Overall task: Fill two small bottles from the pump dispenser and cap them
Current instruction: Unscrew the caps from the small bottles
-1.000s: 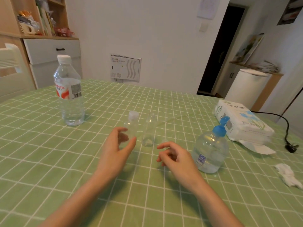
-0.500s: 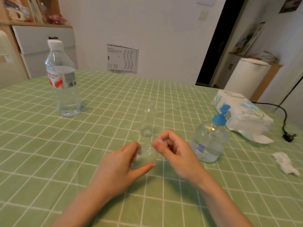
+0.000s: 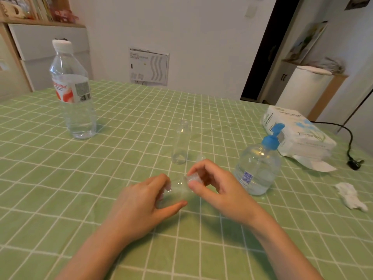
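My left hand (image 3: 141, 203) grips a small clear bottle (image 3: 177, 190), tilted towards the right just above the tablecloth. My right hand (image 3: 218, 188) pinches the bottle's cap (image 3: 191, 177) between thumb and fingertips. A second small clear bottle (image 3: 181, 145) stands upright and uncapped just behind my hands. A small clear cap (image 3: 200, 158) seems to lie beside it. The pump dispenser (image 3: 258, 166), clear with a blue pump head, stands to the right of my right hand and holds clear liquid.
A large water bottle (image 3: 72, 93) with a white cap stands at the back left of the green checked tablecloth (image 3: 80, 199). A tissue pack (image 3: 296, 134) lies at the right, with a crumpled tissue (image 3: 350, 196) and a black cable (image 3: 351, 142) nearby.
My left hand took the capped small bottle from beside the other one and drew it nearer, tilting it. My right hand came in and now pinches its cap.
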Available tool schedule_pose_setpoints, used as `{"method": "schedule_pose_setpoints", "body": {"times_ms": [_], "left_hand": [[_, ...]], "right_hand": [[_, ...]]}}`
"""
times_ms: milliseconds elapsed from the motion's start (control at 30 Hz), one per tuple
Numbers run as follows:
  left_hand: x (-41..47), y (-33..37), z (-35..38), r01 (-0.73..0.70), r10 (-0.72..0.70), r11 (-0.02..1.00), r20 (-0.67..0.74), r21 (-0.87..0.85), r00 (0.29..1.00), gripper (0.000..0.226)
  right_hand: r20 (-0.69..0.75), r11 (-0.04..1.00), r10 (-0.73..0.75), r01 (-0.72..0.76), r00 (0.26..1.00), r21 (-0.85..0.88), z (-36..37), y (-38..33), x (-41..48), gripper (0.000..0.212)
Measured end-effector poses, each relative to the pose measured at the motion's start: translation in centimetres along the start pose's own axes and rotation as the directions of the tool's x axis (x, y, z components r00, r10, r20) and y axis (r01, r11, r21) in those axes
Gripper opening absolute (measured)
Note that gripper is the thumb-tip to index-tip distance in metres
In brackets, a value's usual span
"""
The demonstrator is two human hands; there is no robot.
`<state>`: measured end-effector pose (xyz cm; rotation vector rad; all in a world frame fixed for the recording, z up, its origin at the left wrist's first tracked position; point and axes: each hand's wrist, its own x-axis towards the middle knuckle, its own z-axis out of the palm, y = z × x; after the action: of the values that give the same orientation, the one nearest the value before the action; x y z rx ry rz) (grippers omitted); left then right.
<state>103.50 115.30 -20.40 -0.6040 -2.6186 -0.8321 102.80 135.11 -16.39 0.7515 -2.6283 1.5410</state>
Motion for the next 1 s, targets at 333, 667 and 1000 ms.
{"method": "schedule_pose_setpoints", "body": {"times_ms": [333, 667, 1000], "left_hand": [[-0.2, 0.3, -0.4, 0.014, -0.014, 1.000, -0.001, -0.008, 1.000, 0.045], [-0.2, 0.3, -0.6, 0.018, -0.018, 1.000, 0.013, -0.003, 1.000, 0.047], [-0.2, 0.3, -0.6, 0.022, -0.023, 1.000, 0.011, 0.011, 1.000, 0.048]], "right_hand": [[0.050, 0.999, 0.032, -0.031, 0.998, -0.023, -0.3, -0.7, -0.2, 0.023], [0.056, 0.998, 0.059, -0.059, 0.997, 0.004, -0.3, -1.2, 0.0, 0.027], [0.070, 0.998, 0.065, -0.064, 0.995, -0.017, -0.6, -1.1, 0.1, 0.023]]}}
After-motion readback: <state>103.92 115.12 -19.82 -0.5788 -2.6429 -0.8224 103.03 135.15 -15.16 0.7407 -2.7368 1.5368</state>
